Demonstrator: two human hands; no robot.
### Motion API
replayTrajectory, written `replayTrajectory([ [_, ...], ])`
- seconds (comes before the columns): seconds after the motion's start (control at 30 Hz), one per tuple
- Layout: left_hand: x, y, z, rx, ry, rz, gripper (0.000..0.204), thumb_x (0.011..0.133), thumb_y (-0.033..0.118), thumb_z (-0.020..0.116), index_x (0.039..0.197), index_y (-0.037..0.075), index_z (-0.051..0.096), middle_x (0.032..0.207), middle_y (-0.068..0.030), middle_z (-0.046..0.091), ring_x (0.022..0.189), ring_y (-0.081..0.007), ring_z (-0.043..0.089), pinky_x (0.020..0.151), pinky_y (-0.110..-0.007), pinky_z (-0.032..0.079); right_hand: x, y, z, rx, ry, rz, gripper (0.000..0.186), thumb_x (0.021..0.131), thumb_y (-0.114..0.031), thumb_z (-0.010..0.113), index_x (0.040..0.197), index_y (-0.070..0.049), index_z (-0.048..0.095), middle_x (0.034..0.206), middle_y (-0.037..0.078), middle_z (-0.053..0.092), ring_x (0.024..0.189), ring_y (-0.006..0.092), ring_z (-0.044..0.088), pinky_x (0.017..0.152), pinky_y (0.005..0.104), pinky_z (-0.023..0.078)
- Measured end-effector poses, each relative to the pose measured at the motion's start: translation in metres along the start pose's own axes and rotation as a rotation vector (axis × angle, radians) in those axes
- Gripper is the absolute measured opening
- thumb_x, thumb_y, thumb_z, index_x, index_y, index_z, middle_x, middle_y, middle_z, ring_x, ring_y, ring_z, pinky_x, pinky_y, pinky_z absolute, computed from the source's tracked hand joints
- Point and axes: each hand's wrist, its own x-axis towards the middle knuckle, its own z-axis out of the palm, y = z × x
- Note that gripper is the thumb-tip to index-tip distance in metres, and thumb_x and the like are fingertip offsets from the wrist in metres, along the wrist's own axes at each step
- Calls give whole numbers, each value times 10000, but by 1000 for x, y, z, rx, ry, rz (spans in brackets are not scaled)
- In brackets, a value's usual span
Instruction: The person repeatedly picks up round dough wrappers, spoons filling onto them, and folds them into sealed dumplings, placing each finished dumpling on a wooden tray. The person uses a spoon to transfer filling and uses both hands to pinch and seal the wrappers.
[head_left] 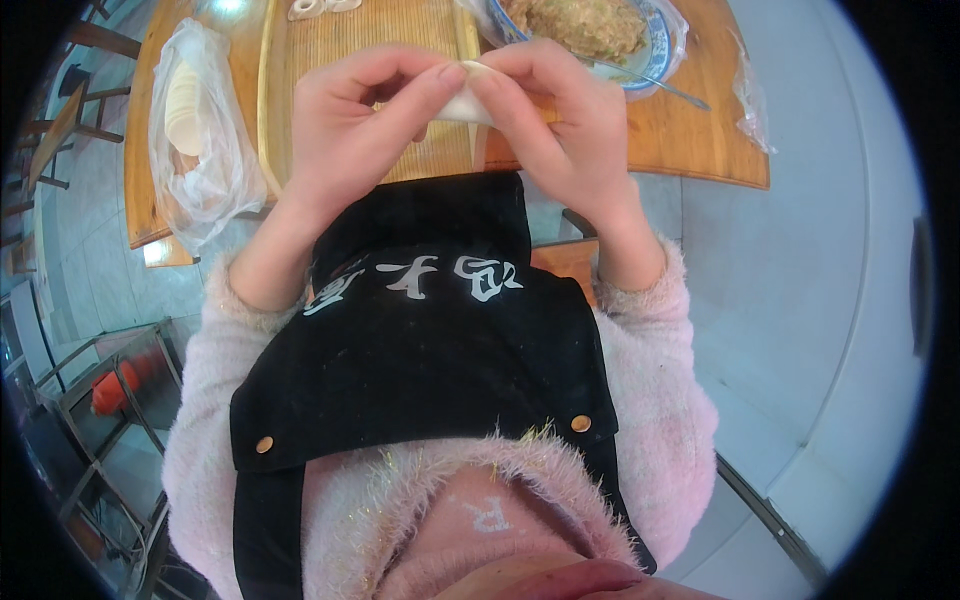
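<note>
A white dumpling (462,108) is pinched between my two hands, over the near part of a bamboo tray. My left hand (365,115) presses its thumb and forefinger on the wrapper's upper edge. Opposite it, my right hand (565,115) grips the same edge with thumb and forefinger, so the fingertips of both hands almost meet. Only the lower part of the dumpling shows below the thumbs; any filling inside is hidden. Shaped dumplings (307,8) lie at the far end of the bamboo tray (271,120).
Left of the tray, a clear plastic bag (222,185) holds a stack of round wrappers (184,108). Minced filling (585,22) fills a blue-and-white plate (660,45) at the far right, with a metal utensil (688,97) sticking out. All rest on a wooden table (700,150).
</note>
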Motion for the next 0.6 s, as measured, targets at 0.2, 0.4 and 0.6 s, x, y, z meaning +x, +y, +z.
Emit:
replayTrajectory([
  [0.2, 1, 2, 2, -72, -26, -114, 141, 869, 146, 630, 929, 28, 679, 685, -5, 626, 537, -21, 510, 472, -141, 371, 0, 2, 2, 6, 33, 9, 90, 843, -111, 626, 852, -21, 618, 676, 76, 608, 590, 173, 602, 518, 242, 443],
  [0.4, 0, 1, 4, -165, 5, -145, 164, 891, 139, 597, 955, 3, 662, 685, -34, 633, 529, -24, 520, 466, -137, 383, -5, 4, 8, 111, 79, 116, 95, 848, -117, 622, 855, -22, 616, 662, 80, 610, 576, 171, 621, 507, 243, 449],
  [0.6, -3, -1, 5, -276, 32, -179, 193, 911, 132, 561, 1004, -18, 639, 705, -62, 643, 531, -42, 536, 476, -146, 406, -10, 2, 8, 147, 69, 227, 120, 881, -117, 587, 921, -5, 600, 713, 72, 617, 604, 115, 595, 535, 216, 449],
])
